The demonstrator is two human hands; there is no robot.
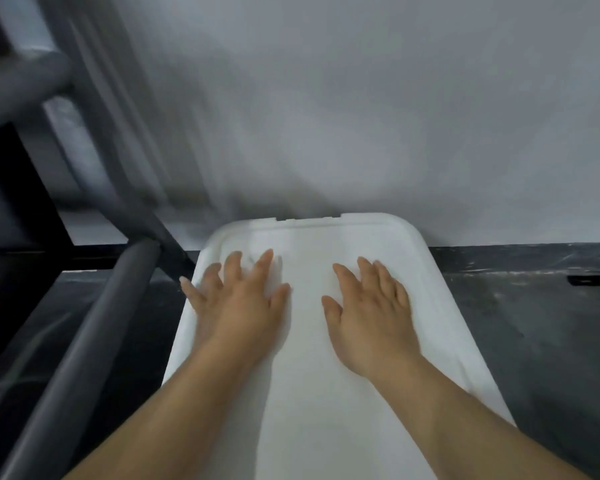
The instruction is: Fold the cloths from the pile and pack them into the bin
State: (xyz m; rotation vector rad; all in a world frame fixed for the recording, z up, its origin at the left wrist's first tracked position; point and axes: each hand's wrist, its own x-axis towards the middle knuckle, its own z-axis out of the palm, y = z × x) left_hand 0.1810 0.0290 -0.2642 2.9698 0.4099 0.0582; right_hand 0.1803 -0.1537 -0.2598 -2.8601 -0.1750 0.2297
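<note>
A white plastic bin point(440, 306) stands on the floor against the wall, with its white lid covering the top. My left hand point(238, 299) lies flat on the lid's left half, fingers spread. My right hand point(369, 306) lies flat on the lid's right half, fingers apart. Neither hand holds anything. No cloths show in this view; the bin's inside is hidden under the lid. The picture is blurred by motion.
A grey metal frame with thick tubes point(94, 341) rises at the left, close to the bin's left edge. A pale wall point(361, 98) stands behind the bin. Dark floor point(534, 341) spreads to the right, with a small dark object point(593, 280) near the wall.
</note>
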